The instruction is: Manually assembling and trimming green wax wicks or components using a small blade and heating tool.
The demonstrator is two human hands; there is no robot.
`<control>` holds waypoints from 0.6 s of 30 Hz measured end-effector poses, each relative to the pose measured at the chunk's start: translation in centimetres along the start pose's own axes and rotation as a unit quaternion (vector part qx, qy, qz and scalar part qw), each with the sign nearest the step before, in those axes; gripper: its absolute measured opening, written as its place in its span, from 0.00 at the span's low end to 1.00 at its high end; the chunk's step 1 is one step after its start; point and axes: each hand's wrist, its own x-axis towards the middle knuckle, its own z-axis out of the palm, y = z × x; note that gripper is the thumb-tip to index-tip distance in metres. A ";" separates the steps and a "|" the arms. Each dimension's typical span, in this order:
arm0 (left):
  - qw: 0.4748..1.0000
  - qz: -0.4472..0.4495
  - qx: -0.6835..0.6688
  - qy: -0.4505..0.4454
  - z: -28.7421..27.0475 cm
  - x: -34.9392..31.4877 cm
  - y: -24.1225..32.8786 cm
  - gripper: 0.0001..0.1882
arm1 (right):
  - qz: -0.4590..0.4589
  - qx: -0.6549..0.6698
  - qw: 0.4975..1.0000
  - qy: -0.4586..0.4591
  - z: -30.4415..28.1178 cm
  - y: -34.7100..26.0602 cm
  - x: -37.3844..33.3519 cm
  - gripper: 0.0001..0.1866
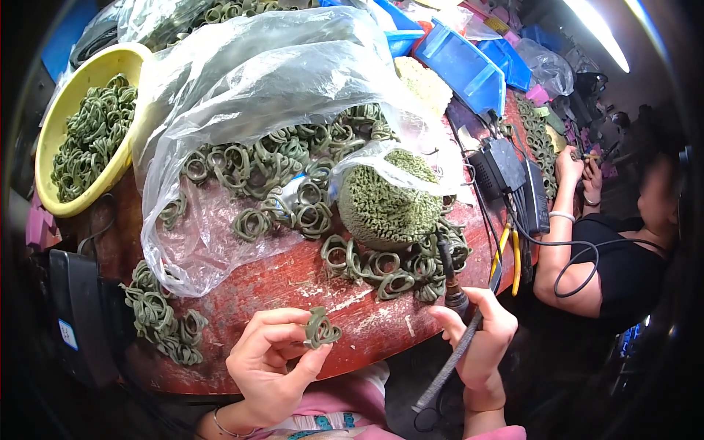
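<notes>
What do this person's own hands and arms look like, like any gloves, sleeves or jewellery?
The left hand is ungloved, with a thin, rounded, silvery bracelet at its wrist. The right hand is ungloved too; a pink fabric sleeve shows lower on that arm.

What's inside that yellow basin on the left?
The basin holds a heap of small green rings, loosely jumbled together. The top layer shows; the pieces beneath and the basin's bottom are covered, so I can't say what lies there.
</notes>
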 end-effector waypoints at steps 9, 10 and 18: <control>1.000 0.000 -0.004 0.026 0.1 -0.6 0.1 0.11 | -0.101 -0.131 0.986 0.033 0.9 -0.6 0.1 0.19; 1.000 -0.003 -0.003 0.029 0.1 -0.5 0.1 0.11 | -0.098 -0.123 0.987 0.032 1.1 -0.6 0.1 0.19; 0.999 0.022 -0.027 0.032 0.5 -0.2 0.0 0.13 | -0.182 -0.006 0.982 -0.054 1.1 0.3 -3.3 0.25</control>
